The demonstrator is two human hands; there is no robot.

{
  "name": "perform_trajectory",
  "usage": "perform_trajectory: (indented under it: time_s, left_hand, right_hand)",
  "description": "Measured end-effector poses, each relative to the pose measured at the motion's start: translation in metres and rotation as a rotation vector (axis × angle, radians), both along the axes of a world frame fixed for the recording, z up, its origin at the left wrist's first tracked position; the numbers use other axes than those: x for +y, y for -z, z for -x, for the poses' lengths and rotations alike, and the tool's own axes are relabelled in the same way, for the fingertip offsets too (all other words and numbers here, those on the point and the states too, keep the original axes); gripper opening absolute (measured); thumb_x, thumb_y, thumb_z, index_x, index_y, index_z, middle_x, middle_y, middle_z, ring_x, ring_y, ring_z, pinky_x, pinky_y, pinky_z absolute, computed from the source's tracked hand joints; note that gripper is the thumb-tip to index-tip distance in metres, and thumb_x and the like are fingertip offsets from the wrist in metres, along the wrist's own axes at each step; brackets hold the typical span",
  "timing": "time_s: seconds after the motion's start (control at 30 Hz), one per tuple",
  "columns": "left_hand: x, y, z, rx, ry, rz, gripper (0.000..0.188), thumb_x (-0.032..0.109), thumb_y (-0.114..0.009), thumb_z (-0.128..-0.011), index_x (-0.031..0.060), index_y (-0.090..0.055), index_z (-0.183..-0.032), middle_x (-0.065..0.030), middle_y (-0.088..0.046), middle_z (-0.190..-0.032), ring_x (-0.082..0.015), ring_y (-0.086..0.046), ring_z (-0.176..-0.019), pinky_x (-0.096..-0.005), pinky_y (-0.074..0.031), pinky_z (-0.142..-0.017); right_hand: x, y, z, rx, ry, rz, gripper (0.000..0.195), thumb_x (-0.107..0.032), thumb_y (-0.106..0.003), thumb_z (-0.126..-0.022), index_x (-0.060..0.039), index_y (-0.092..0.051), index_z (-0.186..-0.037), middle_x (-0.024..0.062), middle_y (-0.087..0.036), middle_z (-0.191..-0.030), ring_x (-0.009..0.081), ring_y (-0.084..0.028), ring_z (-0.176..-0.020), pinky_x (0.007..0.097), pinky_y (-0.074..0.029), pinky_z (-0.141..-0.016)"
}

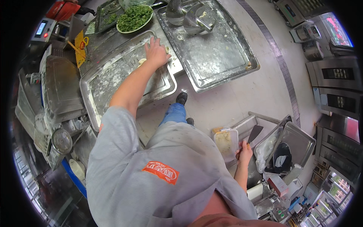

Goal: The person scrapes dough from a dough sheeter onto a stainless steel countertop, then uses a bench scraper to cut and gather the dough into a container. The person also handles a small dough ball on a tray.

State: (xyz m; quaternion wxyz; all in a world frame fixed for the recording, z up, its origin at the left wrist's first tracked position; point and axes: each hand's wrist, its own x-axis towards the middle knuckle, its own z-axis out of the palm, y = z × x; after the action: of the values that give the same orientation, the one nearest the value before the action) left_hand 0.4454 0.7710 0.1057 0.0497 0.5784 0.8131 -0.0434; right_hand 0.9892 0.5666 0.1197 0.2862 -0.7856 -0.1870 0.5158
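Note:
My left hand is spread palm down over the right end of a floured metal baking tray. Its fingertips are near the tray's far rim, and whether they press on it is hard to tell. A small pale piece of dough lies on the tray beside the wrist. Low on the right, my right hand grips a scraper with a dark flat blade and an orange handle. Close by its fingers is a translucent plastic tub with yellowish contents.
A bowl of chopped greens stands behind the tray. Metal auger blades rest on a larger tray jutting past the table. More trays lean at right. A yellow scraper is at left. Part of a person shows far left.

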Motion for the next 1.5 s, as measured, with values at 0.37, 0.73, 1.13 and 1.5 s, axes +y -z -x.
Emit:
perform_trajectory:
  time_s: [0.37,0.73,1.13,1.5]
  left_hand:
    - [0.066,0.042,0.040,0.041,0.060,0.158,0.028,0.021,-0.060,-0.083,0.0085,-0.072,-0.106,-0.0148,-0.062,-0.125,-0.0338,-0.033,-0.141,-0.0711,-0.010,-0.112]
    - [-0.014,0.014,0.135,-0.504,-0.214,-0.534,0.021,0.020,-0.051,-0.097,0.0081,-0.059,-0.112,-0.0183,-0.069,-0.098,-0.0407,-0.066,-0.087,-0.0464,-0.052,-0.078]
    - [-0.083,0.026,0.127,-0.292,-0.129,0.098,0.029,0.032,-0.060,-0.093,0.0116,-0.068,-0.112,-0.0176,-0.069,-0.107,-0.0371,-0.066,-0.095,-0.0455,-0.051,-0.084]
    - [0.043,0.029,0.030,0.027,0.133,0.045,0.040,0.033,-0.070,-0.082,0.0095,-0.068,-0.115,-0.0099,-0.062,-0.126,-0.0327,-0.041,-0.134,-0.0638,-0.021,-0.112]
  right_hand:
    - [0.036,-0.018,0.055,-0.026,-0.017,0.101,0.027,-0.033,-0.062,-0.097,-0.0064,-0.063,-0.104,0.0036,-0.067,-0.086,0.0097,-0.054,-0.046,0.0231,-0.038,-0.035]
    - [0.037,-0.002,0.052,-0.047,0.000,0.022,0.027,-0.032,-0.064,-0.097,-0.0060,-0.062,-0.104,0.0047,-0.068,-0.085,0.0098,-0.054,-0.045,0.0228,-0.037,-0.035]
    - [0.043,0.007,0.050,-0.076,-0.123,0.000,0.025,-0.032,-0.065,-0.096,-0.0071,-0.064,-0.097,0.0023,-0.065,-0.075,0.0087,-0.053,-0.044,0.0222,-0.034,-0.035]
    - [0.042,-0.001,0.042,-0.094,-0.124,-0.022,0.024,-0.032,-0.065,-0.096,-0.0077,-0.065,-0.096,0.0006,-0.063,-0.068,0.0082,-0.051,-0.040,0.0216,-0.029,-0.033]
